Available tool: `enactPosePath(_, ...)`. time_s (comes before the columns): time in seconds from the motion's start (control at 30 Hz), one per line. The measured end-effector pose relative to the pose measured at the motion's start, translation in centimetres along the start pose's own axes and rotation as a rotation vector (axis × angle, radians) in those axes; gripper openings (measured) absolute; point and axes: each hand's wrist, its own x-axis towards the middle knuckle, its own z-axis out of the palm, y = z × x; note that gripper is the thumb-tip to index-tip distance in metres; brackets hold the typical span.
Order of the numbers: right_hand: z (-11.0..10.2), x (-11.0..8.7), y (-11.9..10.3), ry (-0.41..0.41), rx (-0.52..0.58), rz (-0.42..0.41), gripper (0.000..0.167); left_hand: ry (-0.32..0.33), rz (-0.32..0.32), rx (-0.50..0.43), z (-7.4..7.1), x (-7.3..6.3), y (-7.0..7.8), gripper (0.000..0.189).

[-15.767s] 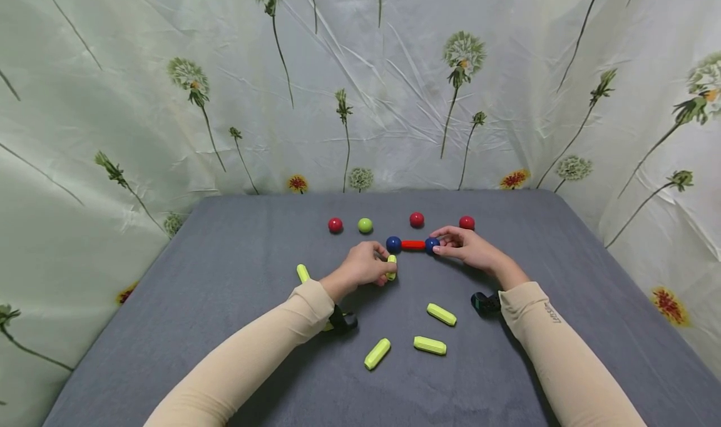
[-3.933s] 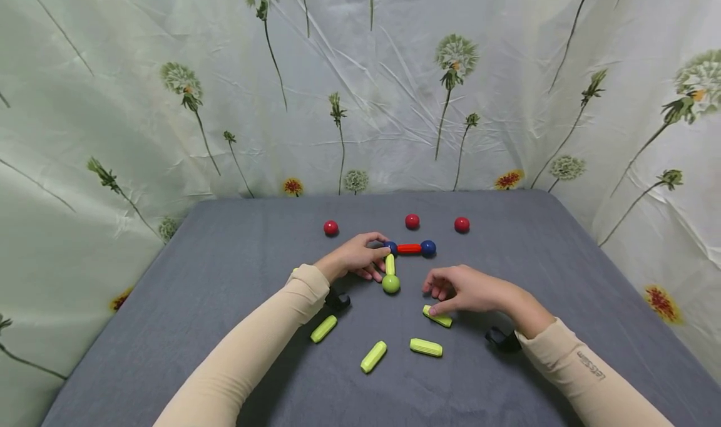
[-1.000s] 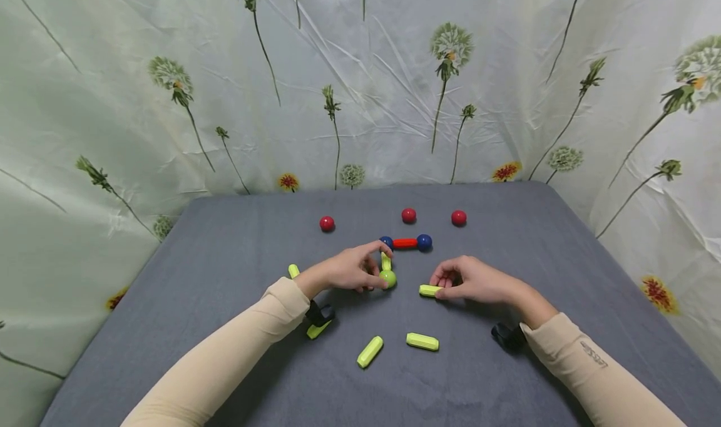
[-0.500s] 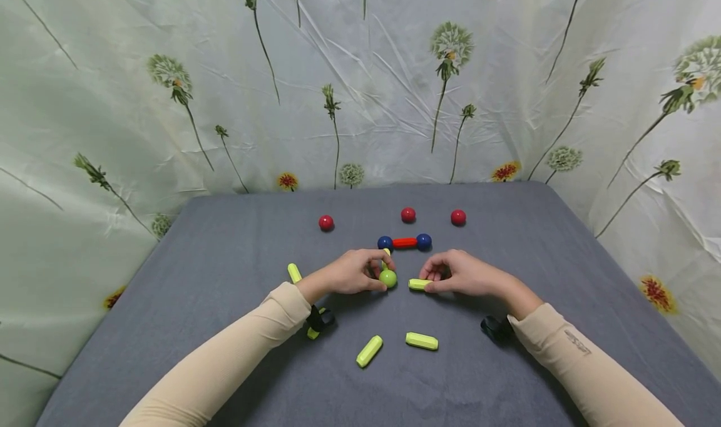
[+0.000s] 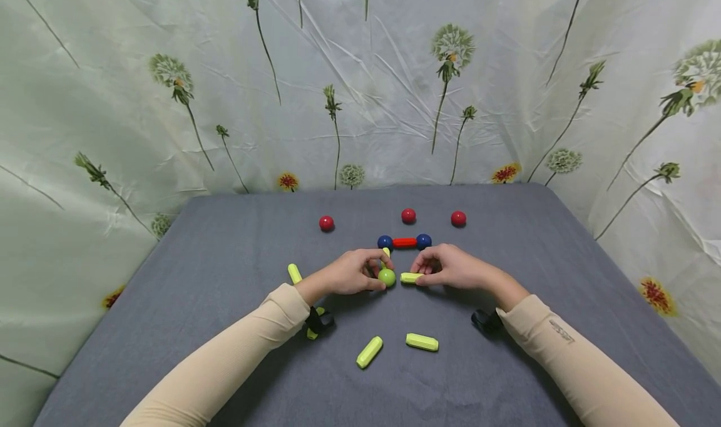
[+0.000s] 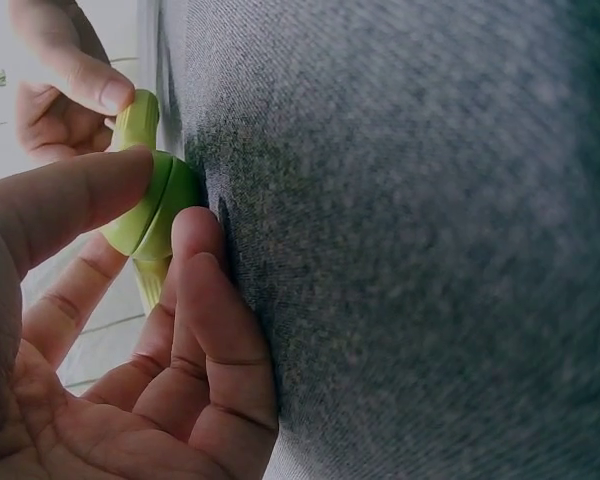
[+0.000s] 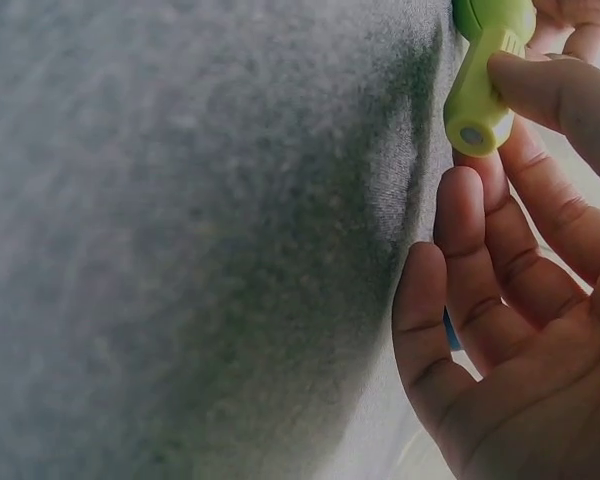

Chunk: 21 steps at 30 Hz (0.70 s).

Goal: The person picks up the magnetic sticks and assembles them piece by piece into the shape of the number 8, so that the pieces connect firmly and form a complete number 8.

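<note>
My left hand [image 5: 350,272] holds a lime-green ball [image 5: 386,278] between thumb and fingers. A yellow-green magnetic rod [image 5: 386,252] runs back from this ball toward the left of two dark blue balls [image 5: 385,243], partly covered by the fingers. Between the blue balls [image 5: 424,241] lies a red rod [image 5: 404,242], forming one straight piece. My right hand [image 5: 455,267] pinches another yellow-green magnetic rod [image 5: 409,278], its left end right beside the green ball. A grey metal disc [image 7: 471,135] shows in that rod's near end in the right wrist view.
Three red balls [image 5: 326,223] lie toward the back of the grey cloth-covered table [image 5: 236,239]. Two loose yellow-green rods [image 5: 369,352] lie in front of the hands. Another rod [image 5: 294,273] lies by the left wrist, and one more is partly under the wrist camera [image 5: 321,320].
My right hand has moved left and slightly back with its yellow-green rod, closing in on the green ball. Earlier the green ball and its rod joined the blue-and-red piece. The left hand now stays nearly still.
</note>
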Motion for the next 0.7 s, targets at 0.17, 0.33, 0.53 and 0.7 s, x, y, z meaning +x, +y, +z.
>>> enactPosePath(0.17, 0.1, 0.6, 0.0, 0.003, -0.009, -0.007, 0.014, 0.003, 0.003, -0.005, 0.0, 0.0, -0.2, 0.031)
enactPosePath(0.33, 0.2, 1.0, -0.2, 0.004, -0.016, -0.017, 0.016, 0.004, 0.002, -0.011, 0.0, 0.0, -0.2, 0.031)
enactPosePath(0.53, 0.2, 1.1, -0.4, 0.001, -0.018, -0.013, 0.016, 0.001, -0.003, -0.006, 0.0, -0.1, 0.0, 0.032)
enactPosePath(0.7, 0.3, 1.1, -0.4, 0.004, -0.013, -0.009, 0.015, -0.019, 0.009, 0.028, 0.0, -0.2, 0.1, 0.037)
